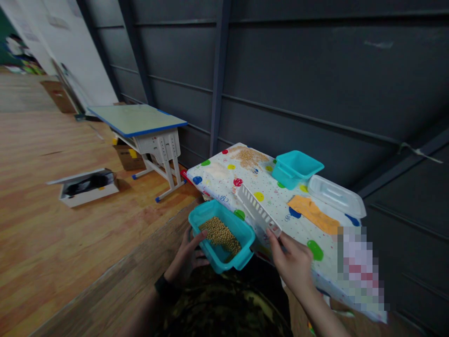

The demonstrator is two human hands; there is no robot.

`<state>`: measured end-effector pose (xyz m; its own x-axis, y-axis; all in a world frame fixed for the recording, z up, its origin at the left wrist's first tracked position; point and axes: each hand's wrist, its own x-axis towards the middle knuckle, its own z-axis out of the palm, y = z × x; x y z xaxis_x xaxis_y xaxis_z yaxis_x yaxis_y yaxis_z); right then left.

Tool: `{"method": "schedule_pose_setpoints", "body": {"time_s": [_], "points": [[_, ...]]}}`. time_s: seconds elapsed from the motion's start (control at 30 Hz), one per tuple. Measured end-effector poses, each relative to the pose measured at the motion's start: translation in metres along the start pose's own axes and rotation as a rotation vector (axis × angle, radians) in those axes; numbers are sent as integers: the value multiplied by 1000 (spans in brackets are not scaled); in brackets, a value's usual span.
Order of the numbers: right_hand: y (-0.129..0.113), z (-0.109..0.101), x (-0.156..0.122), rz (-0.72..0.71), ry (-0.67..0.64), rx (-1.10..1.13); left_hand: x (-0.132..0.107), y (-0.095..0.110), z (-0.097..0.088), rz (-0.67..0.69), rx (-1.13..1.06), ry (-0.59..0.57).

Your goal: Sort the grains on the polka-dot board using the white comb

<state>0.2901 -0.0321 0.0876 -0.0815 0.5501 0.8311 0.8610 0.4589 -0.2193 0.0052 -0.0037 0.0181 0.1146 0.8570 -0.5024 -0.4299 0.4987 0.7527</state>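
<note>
My left hand (191, 255) is closed on the near left side of a teal plastic container (247, 234), its thumb over the rim. Soybeans (220, 236) cover part of the container's bottom. The container is held just off the table's front edge. In my right hand (289, 255) is a white slotted plastic tray (257, 208), pinched at its near end and tilted above the table edge, right of the container. What the tray holds, if anything, cannot be seen. Farther back on the table lies a spread of soybeans and tan powder (248, 157).
A second teal container (286, 175), a clear lid (336, 196) and an orange cloth (312, 213) lie on the table's right part. The dotted tablecloth (217, 187) meets a dark wall (315, 70). Left stand a desk (140, 119) and an open white box (89, 189).
</note>
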Motion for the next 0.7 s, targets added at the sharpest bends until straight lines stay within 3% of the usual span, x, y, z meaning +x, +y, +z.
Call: {"method": "schedule_pose_setpoints", "body": {"time_s": [0.13, 0.3, 0.4, 0.57, 0.7], "points": [[5, 12, 10, -12, -25, -16, 5, -2, -5, 12, -7, 20], [-6, 0, 1, 58, -98, 103, 9, -4, -9, 32, -7, 27], [-4, -4, -2, 83, -67, 86, 9, -3, -8, 36, -8, 33], [13, 15, 11, 85, -8, -13, 8, 0, -8, 30, 18, 28], [19, 31, 18, 143, -42, 6, 7, 3, -9, 45, 12, 24]]}}
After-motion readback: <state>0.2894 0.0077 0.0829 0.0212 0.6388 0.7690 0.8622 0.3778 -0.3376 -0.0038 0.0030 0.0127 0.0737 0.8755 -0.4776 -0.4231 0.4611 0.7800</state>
